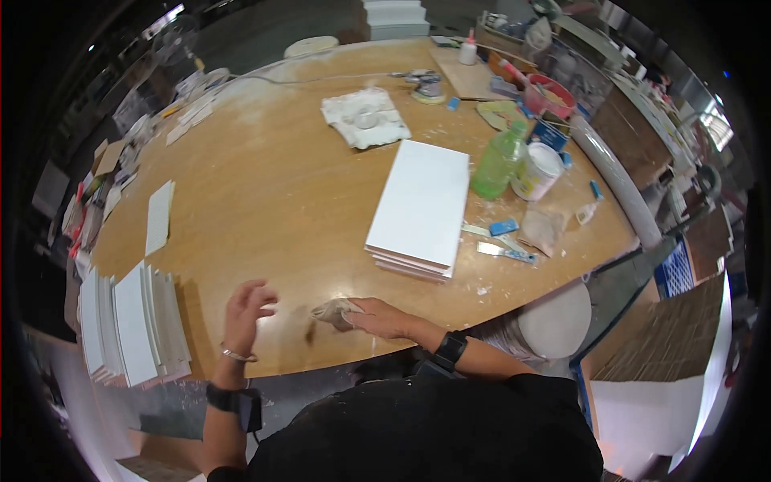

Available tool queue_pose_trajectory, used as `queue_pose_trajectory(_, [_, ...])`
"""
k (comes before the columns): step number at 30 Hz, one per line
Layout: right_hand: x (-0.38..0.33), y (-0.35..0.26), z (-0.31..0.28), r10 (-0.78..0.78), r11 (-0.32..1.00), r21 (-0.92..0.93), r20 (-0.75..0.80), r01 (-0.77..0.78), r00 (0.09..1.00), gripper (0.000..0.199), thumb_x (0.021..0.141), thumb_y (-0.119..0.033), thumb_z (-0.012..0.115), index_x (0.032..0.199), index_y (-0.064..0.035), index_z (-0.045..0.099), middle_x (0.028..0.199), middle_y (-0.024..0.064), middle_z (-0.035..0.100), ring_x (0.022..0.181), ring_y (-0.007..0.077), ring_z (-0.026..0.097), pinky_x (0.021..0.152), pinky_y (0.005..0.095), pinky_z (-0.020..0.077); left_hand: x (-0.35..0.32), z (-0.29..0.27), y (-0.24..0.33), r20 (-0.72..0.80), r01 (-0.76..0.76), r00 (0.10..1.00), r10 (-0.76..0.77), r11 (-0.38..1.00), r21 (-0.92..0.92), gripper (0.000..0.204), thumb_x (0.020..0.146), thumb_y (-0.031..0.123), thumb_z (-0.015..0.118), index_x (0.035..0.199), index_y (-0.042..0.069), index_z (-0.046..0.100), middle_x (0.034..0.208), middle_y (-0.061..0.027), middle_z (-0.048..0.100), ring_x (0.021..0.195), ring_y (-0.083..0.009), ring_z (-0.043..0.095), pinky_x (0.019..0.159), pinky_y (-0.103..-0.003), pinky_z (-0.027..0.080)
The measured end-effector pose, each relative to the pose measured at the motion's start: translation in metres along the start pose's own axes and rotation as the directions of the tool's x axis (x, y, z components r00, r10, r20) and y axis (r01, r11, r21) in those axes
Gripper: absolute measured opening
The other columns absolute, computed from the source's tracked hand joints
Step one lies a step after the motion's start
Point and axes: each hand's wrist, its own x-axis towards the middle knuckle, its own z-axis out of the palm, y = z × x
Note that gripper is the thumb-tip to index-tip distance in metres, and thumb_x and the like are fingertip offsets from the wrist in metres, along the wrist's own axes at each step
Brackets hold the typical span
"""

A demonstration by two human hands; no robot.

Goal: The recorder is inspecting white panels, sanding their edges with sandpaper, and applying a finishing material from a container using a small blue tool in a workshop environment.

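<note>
Near the table's front edge, my right hand (pixel 381 318) is closed on a crumpled grey-beige rag (pixel 332 313), held low over the wooden tabletop (pixel 273 185). My left hand (pixel 247 312) hovers to its left with loosely bent fingers apart and nothing in them. Beyond my right hand lies a stack of white boards (pixel 422 205). More upright white boards (pixel 138 321) stand packed side by side at the front left corner, nearest my left hand. A single white panel (pixel 160 218) lies behind them.
To the right are a green plastic bottle (pixel 499 165), a white tub (pixel 538 172), a scraper (pixel 505 253), a blue block (pixel 504 227) and a sandpaper-like sheet (pixel 542 229). Farther back sit a white cloth (pixel 353 119), a corded sander (pixel 428 88) and a red bowl (pixel 549 95). A round drum (pixel 556 317) stands below the right edge.
</note>
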Motion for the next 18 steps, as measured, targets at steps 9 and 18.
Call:
queue_pose_trajectory(9, [-0.179, 0.051, -0.008, 0.001, 0.681, 0.711, 0.235, -0.173, 0.972, 0.066, 0.079, -0.035, 0.063, 0.127, 0.0005, 0.036, 0.126, 0.0087, 0.044, 0.112, 0.0165, 0.042, 0.097, 0.0314, 0.0319, 0.119, 0.178, -0.063, 0.18, -0.263, 0.96, 0.215, 0.913, 0.311, 0.058, 0.081, 0.032, 0.059, 0.115, -0.012, 0.042, 0.113, -0.0228, 0.05, 0.103, -0.0256, 0.05, 0.088, -0.033, 0.039])
queue_pose_trajectory(18, [-0.203, 0.13, 0.021, 0.023, 0.909, 0.418, -0.056, 0.002, 0.998, 0.045, 0.082, -0.027, 0.056, 0.115, 0.002, 0.047, 0.109, 0.0073, 0.055, 0.096, 0.0135, 0.05, 0.082, 0.0303, 0.0408, 0.156, 0.124, -0.073, 0.217, 0.186, 0.972, -0.094, 0.869, -0.458, 0.052, 0.087, 0.037, 0.049, 0.124, 0.003, 0.039, 0.115, -0.0116, 0.052, 0.101, -0.0229, 0.053, 0.086, -0.035, 0.044])
